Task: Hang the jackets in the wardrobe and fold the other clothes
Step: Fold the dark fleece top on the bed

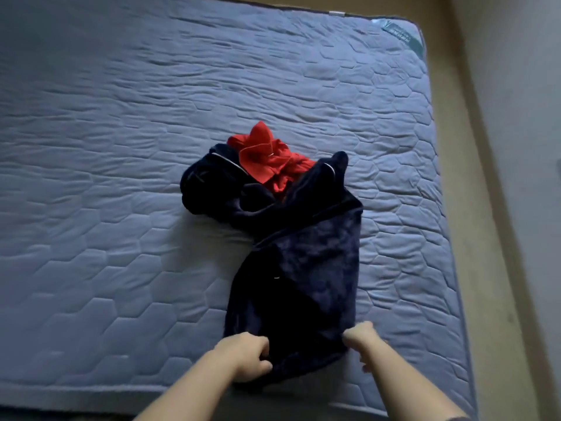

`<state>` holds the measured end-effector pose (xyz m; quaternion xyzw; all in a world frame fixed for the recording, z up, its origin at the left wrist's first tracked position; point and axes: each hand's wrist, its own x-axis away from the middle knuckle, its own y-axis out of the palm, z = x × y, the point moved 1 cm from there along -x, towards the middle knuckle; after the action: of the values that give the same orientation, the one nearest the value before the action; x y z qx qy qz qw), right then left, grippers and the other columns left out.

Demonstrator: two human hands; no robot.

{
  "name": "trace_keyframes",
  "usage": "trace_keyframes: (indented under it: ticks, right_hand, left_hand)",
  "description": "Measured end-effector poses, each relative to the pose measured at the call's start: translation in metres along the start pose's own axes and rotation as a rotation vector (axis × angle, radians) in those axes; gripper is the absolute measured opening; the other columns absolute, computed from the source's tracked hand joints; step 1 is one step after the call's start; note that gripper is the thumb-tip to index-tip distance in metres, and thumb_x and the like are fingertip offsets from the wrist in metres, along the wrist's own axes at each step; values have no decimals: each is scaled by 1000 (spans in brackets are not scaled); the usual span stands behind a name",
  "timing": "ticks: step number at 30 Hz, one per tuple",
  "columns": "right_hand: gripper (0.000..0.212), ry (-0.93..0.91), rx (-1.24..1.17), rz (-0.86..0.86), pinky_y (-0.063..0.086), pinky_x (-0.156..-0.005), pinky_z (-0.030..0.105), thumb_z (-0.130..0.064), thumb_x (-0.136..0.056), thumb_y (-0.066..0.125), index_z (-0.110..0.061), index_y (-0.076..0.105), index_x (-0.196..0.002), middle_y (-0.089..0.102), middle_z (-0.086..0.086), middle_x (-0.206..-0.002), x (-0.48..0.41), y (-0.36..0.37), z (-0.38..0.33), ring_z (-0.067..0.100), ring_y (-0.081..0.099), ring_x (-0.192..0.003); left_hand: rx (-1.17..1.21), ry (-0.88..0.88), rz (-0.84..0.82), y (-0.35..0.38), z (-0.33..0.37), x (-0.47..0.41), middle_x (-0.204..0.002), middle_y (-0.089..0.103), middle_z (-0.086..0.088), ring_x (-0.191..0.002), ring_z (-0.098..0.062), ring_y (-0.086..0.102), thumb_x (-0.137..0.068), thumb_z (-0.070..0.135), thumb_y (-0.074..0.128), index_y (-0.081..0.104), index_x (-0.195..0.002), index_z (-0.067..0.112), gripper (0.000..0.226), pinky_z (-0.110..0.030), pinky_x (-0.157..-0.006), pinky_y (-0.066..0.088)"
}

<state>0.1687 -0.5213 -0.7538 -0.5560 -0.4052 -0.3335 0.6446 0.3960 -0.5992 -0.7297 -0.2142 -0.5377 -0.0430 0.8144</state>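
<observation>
Both hands, set apart, pinch the near hem of the navy garment [303, 268]: left hand [246, 355] at its left corner, right hand [362, 338] at its right. It stretches away over the mattress [121, 147], a red garment [270, 159] crumpled on its far end.

Both hands, the left hand [247, 355] and right hand [362, 338], grip the dark blue garment [297, 278] on the blue mattress [121, 177], with red clothes [270, 159] behind.
</observation>
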Motion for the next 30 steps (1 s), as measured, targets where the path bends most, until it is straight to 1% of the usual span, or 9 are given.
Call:
trace_keyframes:
  ticks: [4,8,10,12,15,18,22,26,30]
  right_hand:
    - [79,-430,230,353,33,-109,40,-22,-82,60,-20,18,-148,24,12,-153,-16,-6,-26,31,28,-139]
    - [102,-978,679,555,10,-116,54,-23,-78,65,-37,-6,-150,-12,-3,-160,-25,-3,-96,26,-8,-148]
    - [106,-1135,835,515,2,-113,61,-15,-74,65,-38,-7,-150,-6,-3,-161,-32,3,-129,26,-6,-148]
    - [87,-1202,924,404,9,-111,62,-11,-75,61,-33,17,-147,32,1,-150,-38,8,-149,26,24,-141]
    - [47,-1138,920,287,34,-90,42,-14,-79,52,-27,47,-124,62,2,-113,-52,-3,-143,28,56,-112]
    - [45,-871,1011,354,40,-87,38,-21,-84,49,-31,49,-127,62,2,-120,-68,-42,-89,28,58,-113]
    - [38,-530,1327,300,41,-96,35,-29,-91,46,-29,52,-129,61,-3,-126,-84,-88,10,20,57,-118]
    - [69,-239,1382,-183,34,-110,33,-34,-85,57,-24,28,-147,39,9,-149,-82,-80,28,24,42,-134]
    - [44,-533,1167,-66,46,-89,31,-27,-79,53,-19,53,-122,56,9,-130,-67,-45,-39,27,55,-118]
  left_hand:
    - [59,-213,290,0,-11,-26,-125,51,-6,-111,-27,52,-94,33,45,47,-121,17,31,-36,-83,45]
    - [209,-296,605,-18,-17,-63,-141,31,-6,-124,-28,40,-87,32,59,24,-143,20,67,-40,-93,45]
    - [361,-308,624,-25,-17,-81,-147,23,-7,-126,-31,40,-83,33,64,4,-150,26,91,-43,-96,43]
    - [422,-331,602,-28,-17,-94,-132,33,-9,-104,-30,52,-85,23,61,1,-150,34,89,-39,-82,46]
    - [216,-382,573,-22,-14,-97,-113,43,-7,-82,-25,49,-87,9,49,33,-137,31,57,-34,-65,41]
    - [26,-473,568,-13,-19,-84,-109,47,-8,-77,-24,48,-87,11,49,44,-120,19,34,-32,-64,39]
    - [88,-721,374,-1,-58,-53,-126,53,-11,-112,-27,55,-91,21,49,43,-128,15,37,-34,-82,47]
    - [-119,-893,177,6,-64,-38,-147,28,-13,-130,-33,37,-95,28,42,37,-141,17,47,-43,-95,45]
    - [-256,-475,568,-15,-40,-56,-131,43,-8,-120,-27,44,-89,28,49,45,-122,17,35,-39,-90,42]
